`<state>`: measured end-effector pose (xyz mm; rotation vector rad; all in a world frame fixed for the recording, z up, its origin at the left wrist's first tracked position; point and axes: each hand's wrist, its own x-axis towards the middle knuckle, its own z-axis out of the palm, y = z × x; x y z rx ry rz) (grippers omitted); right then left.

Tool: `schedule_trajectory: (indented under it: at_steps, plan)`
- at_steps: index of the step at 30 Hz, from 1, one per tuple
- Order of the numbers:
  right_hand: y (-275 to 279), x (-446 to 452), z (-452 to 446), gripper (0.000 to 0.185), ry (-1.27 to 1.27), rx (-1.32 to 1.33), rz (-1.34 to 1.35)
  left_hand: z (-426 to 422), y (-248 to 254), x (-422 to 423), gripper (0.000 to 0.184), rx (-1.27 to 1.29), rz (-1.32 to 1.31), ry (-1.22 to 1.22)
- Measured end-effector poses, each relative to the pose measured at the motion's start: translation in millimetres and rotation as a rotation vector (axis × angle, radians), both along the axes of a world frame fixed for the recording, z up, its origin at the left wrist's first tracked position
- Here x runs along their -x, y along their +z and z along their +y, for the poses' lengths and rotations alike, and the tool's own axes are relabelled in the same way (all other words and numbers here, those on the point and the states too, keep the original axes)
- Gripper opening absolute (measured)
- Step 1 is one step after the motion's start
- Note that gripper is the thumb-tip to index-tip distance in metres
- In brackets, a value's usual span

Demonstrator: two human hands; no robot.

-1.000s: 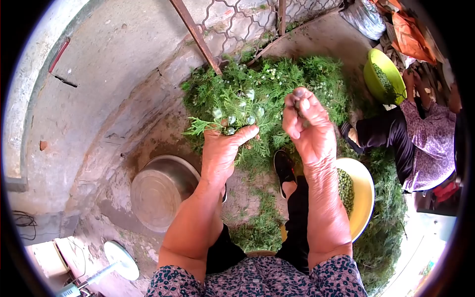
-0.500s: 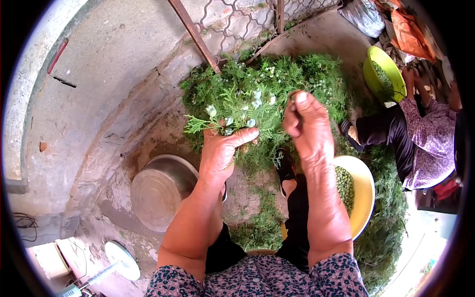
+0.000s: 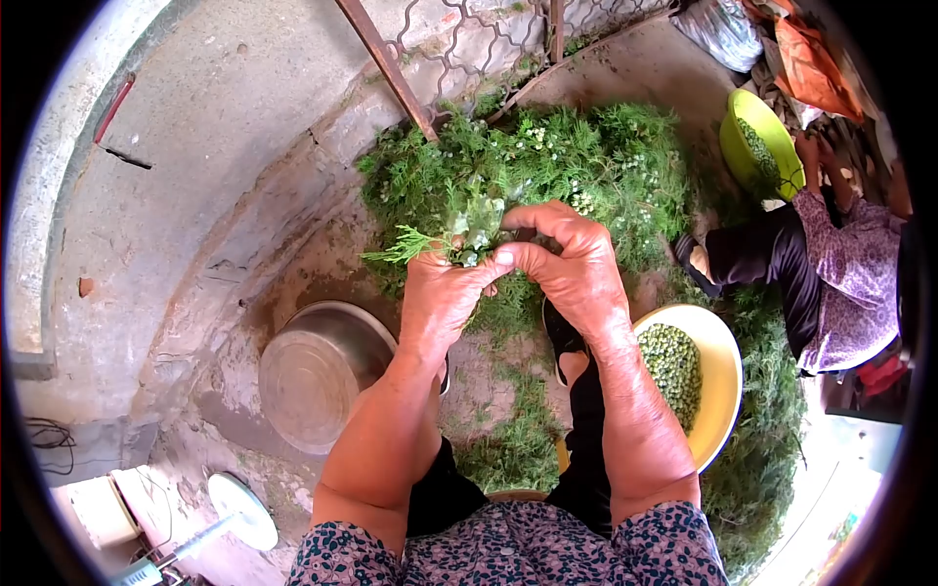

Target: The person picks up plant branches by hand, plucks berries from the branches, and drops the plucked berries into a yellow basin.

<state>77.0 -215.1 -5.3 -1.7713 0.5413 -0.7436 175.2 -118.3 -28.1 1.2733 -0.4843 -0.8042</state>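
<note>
My left hand (image 3: 437, 298) is closed on a conifer sprig (image 3: 403, 244), whose feathery green tips stick out to the left. Pale bluish-green seed cones (image 3: 475, 223) cluster on it above my left thumb, slightly blurred. From the right, my right hand (image 3: 575, 262) pinches at these cones, index finger above and thumb below; the thumb tip nearly meets my left thumb. What lies right between the fingertips is partly hidden. Behind both hands spreads a heap of cut conifer branches (image 3: 625, 171) bearing similar cones. Beside my right forearm is a yellow basin (image 3: 721, 376) holding many green cones (image 3: 670, 366).
A metal pot (image 3: 318, 381) lies tilted left of my left arm. At right, a seated person (image 3: 850, 264) has their hands by a lime-green basin (image 3: 738, 151) with cones. A rusty metal bar (image 3: 386, 66) slants behind the heap. Loose greenery (image 3: 513, 439) litters the floor between my legs.
My right hand has moved left and down from beside the sprig onto its cones. More of the yellow basin's contents now shows. My left hand keeps hold of the sprig.
</note>
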Motion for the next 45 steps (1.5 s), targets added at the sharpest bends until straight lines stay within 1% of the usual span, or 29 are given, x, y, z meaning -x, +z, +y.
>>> schedule_trajectory:
  at_steps: [2,3,5,6,7,8,9,10,11,13,15,17,19,21,22,23,25,29,30,34,37,39,40,41,42,43,44,45]
  plan:
    - [0.3,1.9,-1.8,0.022,0.052,-0.105,0.008,0.5,2.1,0.1,0.027,0.015,0.015,-0.018]
    - [0.1,1.5,-0.8,0.022,0.052,-0.105,0.008,0.6,2.9,-0.3,0.028,0.03,0.029,-0.036]
    - [-0.7,0.9,3.3,0.012,-0.001,-0.266,0.022,0.3,-0.9,-2.3,0.029,0.067,0.062,-0.033]
    - [-0.1,1.3,3.1,0.012,0.0,-0.266,0.021,-0.1,-2.1,-3.5,0.03,0.103,0.095,-0.032]
    - [1.1,3.0,1.8,0.01,0.038,-0.472,-0.047,-0.4,0.2,-4.2,0.03,0.103,0.094,-0.032]
    - [1.8,4.8,0.2,0.01,0.076,-0.678,-0.116,-0.5,4.5,-4.4,0.03,0.114,0.151,-0.038]
    - [0.3,5.6,-1.7,0.01,0.077,-0.678,-0.116,-0.4,7.0,-4.9,0.03,0.125,0.208,-0.044]
    - [-3.0,5.8,-4.7,0.01,0.103,-0.845,-0.258,1.8,5.8,-7.7,0.027,0.026,0.284,-0.062]
    - [-6.4,6.9,-8.5,0.011,0.128,-1.01,-0.403,2.8,6.4,-8.8,0.027,0.027,0.284,-0.062]
    - [-0.6,10.3,-15.7,0.012,0.183,-1.046,-0.503,3.7,8.2,-9.7,0.025,0.024,0.282,-0.047]
    - [10.4,10.7,-16.4,0.012,0.053,-1.127,-0.511,3.1,9.1,-9.7,0.024,0.024,0.281,-0.043]
    - [4.4,9.4,-17.9,0.015,0.04,-1.134,-0.544,3.0,9.9,-8.7,0.024,0.081,0.267,-0.033]
    - [-6.0,9.8,-19.5,0.019,0.026,-1.141,-0.579,4.8,11.3,-9.7,0.023,0.059,0.275,-0.073]
    - [-11.3,8.8,-20.8,0.029,-0.053,-1.048,-0.334,5.6,14.5,-9.0,0.023,0.011,0.312,-0.099]
    - [-8.4,9.6,-18.9,0.037,-0.03,-1.005,-0.288,4.9,15.0,-8.4,0.022,0.011,0.295,-0.093]
    - [-1.8,10.8,-18.0,0.037,-0.032,-1.004,-0.289,4.2,15.5,-8.8,0.022,0.012,0.295,-0.096]
    - [9.6,11.2,-16.4,0.037,-0.021,-1.049,-0.177,4.0,15.5,-11.4,0.022,0.002,0.288,-0.108]
    - [6.9,7.3,-12.7,0.03,-0.072,-1.046,-0.134,2.0,11.0,-9.7,0.021,0.009,0.218,-0.089]
    - [4.7,7.5,-13.8,0.026,-0.034,-1.062,-0.146,1.7,11.1,-9.7,0.02,-0.013,0.198,-0.1]
    - [1.5,7.0,-14.5,0.021,-0.058,-1.048,-0.185,0.7,11.7,-8.7,0.018,-0.033,0.157,-0.1]
    - [-1.3,7.4,-18.3,0.017,-0.045,-0.986,-0.222,-1.0,12.1,-9.2,0.018,-0.017,0.15,-0.086]
    - [-7.3,5.4,-20.4,0.015,-0.137,-0.943,-0.364,-2.4,12.3,-9.7,0.018,-0.007,0.163,-0.071]
    - [-5.9,4.7,-20.3,0.014,-0.146,-0.945,-0.368,-3.2,12.8,-9.7,0.019,0.008,0.185,-0.044]
    - [-5.9,4.0,-19.6,0.014,-0.145,-0.945,-0.368,-3.8,13.1,-9.4,0.019,0.022,0.207,-0.016]
    - [-6.0,3.5,-18.5,0.013,-0.163,-0.885,-0.334,-4.7,13.8,-9.0,0.02,0.03,0.243,0.011]
    - [-5.9,3.3,-17.4,0.012,-0.182,-0.825,-0.299,-4.6,13.2,-8.1,0.02,0.03,0.243,0.012]
    - [-5.1,3.2,-16.3,0.012,-0.181,-0.825,-0.3,-4.5,12.1,-7.5,0.019,0.014,0.237,0.061]
    - [-4.2,3.4,-15.0,0.012,-0.2,-0.768,-0.261,-4.4,10.6,-7.2,0.019,-0.002,0.232,0.11]
